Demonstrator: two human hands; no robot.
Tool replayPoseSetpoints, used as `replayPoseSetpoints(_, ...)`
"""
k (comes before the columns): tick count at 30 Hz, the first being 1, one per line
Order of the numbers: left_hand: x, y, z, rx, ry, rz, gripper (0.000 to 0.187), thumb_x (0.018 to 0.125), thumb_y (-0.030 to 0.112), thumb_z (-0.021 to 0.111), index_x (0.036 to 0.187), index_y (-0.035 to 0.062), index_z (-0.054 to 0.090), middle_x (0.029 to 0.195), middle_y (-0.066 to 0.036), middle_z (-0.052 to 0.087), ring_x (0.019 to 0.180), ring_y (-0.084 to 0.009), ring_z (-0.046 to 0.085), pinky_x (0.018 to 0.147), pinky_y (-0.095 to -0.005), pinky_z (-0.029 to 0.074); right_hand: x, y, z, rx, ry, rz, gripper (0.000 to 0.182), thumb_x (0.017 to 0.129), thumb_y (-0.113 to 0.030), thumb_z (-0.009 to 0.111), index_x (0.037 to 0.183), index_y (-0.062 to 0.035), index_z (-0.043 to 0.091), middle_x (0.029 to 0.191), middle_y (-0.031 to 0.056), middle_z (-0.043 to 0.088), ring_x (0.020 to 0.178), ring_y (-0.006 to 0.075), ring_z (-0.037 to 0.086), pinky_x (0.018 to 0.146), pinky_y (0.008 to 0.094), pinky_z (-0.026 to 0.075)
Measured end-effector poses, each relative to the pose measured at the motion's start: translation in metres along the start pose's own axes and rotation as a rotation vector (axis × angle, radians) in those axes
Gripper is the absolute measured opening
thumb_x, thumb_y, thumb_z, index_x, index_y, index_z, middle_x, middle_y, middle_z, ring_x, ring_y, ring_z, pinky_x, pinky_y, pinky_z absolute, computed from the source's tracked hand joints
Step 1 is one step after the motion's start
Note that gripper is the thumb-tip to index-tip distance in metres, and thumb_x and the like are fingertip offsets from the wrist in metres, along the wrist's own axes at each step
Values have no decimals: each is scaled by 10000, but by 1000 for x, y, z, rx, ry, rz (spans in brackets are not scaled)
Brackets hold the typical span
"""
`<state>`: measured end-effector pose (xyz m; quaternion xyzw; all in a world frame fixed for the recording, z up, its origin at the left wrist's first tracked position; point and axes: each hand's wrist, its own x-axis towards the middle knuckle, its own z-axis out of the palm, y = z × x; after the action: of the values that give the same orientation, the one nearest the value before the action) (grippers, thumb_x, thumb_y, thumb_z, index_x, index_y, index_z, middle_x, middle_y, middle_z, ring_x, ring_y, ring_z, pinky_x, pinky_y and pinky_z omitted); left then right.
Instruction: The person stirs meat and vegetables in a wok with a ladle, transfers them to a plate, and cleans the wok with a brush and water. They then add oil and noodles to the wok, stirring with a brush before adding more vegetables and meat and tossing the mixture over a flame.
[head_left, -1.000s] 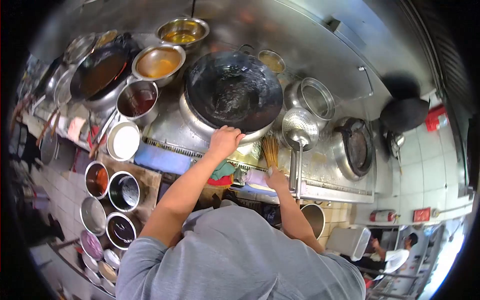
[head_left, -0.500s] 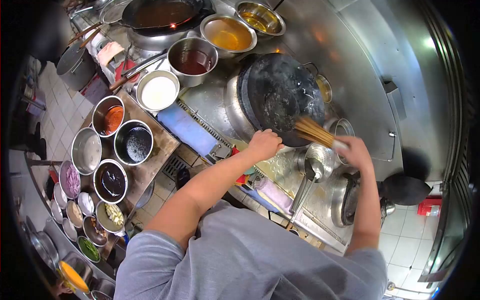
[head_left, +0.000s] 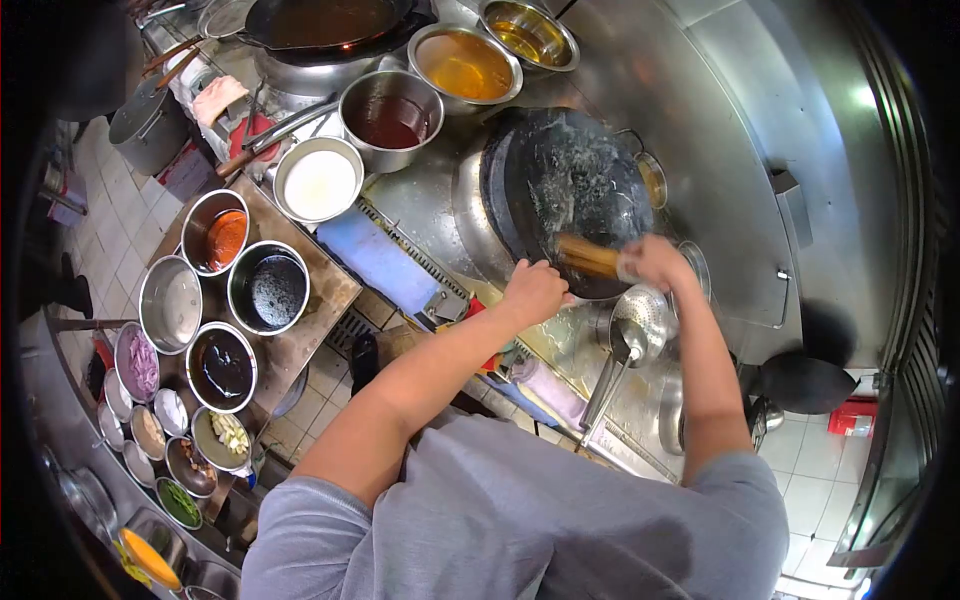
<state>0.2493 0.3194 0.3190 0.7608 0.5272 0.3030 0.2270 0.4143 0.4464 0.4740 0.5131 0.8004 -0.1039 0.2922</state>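
A dark wok sits tilted on the stove ring, its inside wet and streaked with pale foam or water. At the wok's near edge, my left hand is closed with its fingers curled at the rim or handle; the exact grip is partly hidden. My right hand is wrapped round the pale end of a bamboo wok brush. The brush's bristles, slightly blurred, lie over the lower part of the wok's inside. Just below my right hand, a perforated strainer and a ladle rest on the steel counter.
Metal pots of white liquid and dark red liquid stand left of the wok. Bowls of oil are behind them. Sauce pots and several ingredient bowls fill the left side table. Another wok occupies the far burner.
My right hand has moved left and up with the brush, taking the bristles from the wok's right edge into its lower inside. My left hand stays at the rim.
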Motion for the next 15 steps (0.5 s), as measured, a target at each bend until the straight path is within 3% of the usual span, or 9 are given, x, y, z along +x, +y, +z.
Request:
replayPoseSetpoints(1, 2, 0, -1, 26, -32, 2, 272, 813, 406, 596, 794, 153, 694, 818, -1, 614, 920, -179, 551, 770, -404, 376, 50, 20, 15, -105, 75, 15, 332, 736, -314, 580, 950, -90, 697, 932, 205, 651, 886, 349, 629, 824, 429, 484)
replayPoseSetpoints(3, 4, -1, -3, 49, -68, -1, 274, 813, 409, 594, 799, 155, 696, 818, 2, 614, 928, -177, 547, 771, -399, 372, 89, 7, 29, 138, 493, 213, 331, 773, -318, 565, 957, -70, 684, 951, 224, 640, 946, 377, 606, 845, 429, 478)
replayPoseSetpoints(6, -2, 0, -6, 64, -26, 50, 279, 823, 412, 583, 811, 159, 700, 825, 0, 620, 932, -179, 546, 778, -403, 371, 70, -4, 63, 265, 526, 327, 358, 760, -278, 582, 1072, -126, 666, 997, 199, 646, 972, 353, 608, 863, 392, 471)
replayPoseSetpoints(8, 0, -2, -9, 47, -17, 23, 275, 828, 405, 577, 799, 160, 696, 820, -2, 622, 916, -186, 552, 774, -414, 374, 14, -17, 26, 197, 419, 312, 354, 740, -253, 632, 1066, -123, 675, 1003, 179, 655, 983, 337, 613, 871, 386, 470)
replayPoseSetpoints(10, 3, -2, -8, 54, -3, 31, 275, 829, 404, 577, 791, 158, 693, 814, -4, 621, 910, -186, 554, 767, -416, 376, -6, 0, 4, 106, 71, 78, 367, 717, -236, 665, 1069, -133, 678, 991, 164, 666, 967, 299, 629, 851, 372, 481)
replayPoseSetpoints(11, 1, -2, -5, 59, 4, 29, 276, 829, 402, 576, 783, 155, 690, 808, -6, 619, 904, -186, 555, 760, -418, 377, 1, 0, -9, 6, 26, 16, 297, 782, -289, 583, 969, -88, 695, 968, 212, 652, 938, 314, 636, 860, 376, 484)
replayPoseSetpoints(12, 0, -2, -3, 53, -7, 29, 276, 829, 402, 576, 783, 155, 690, 808, -6, 619, 904, -186, 555, 760, -418, 377, 24, 6, -12, 168, -93, 198, 299, 778, -261, 572, 997, -96, 692, 960, 213, 656, 916, 302, 644, 833, 360, 496)
replayPoseSetpoints(14, 2, -4, -2, 132, 9, 22, 281, 832, 399, 574, 776, 147, 685, 814, -3, 621, 903, -186, 554, 760, -417, 378, 64, 6, -2, 316, 29, 272, 312, 774, -254, 580, 1028, -109, 687, 930, 203, 665, 821, 280, 663, 683, 376, 536)
replayPoseSetpoints(15, 1, -4, -4, 118, -12, 28, 284, 840, 390, 567, 781, 137, 683, 820, -6, 624, 909, -191, 555, 768, -424, 383, 57, 8, 11, 310, 11, 278, 312, 774, -254, 580, 1028, -109, 687, 930, 203, 665, 821, 280, 663, 683, 376, 536)
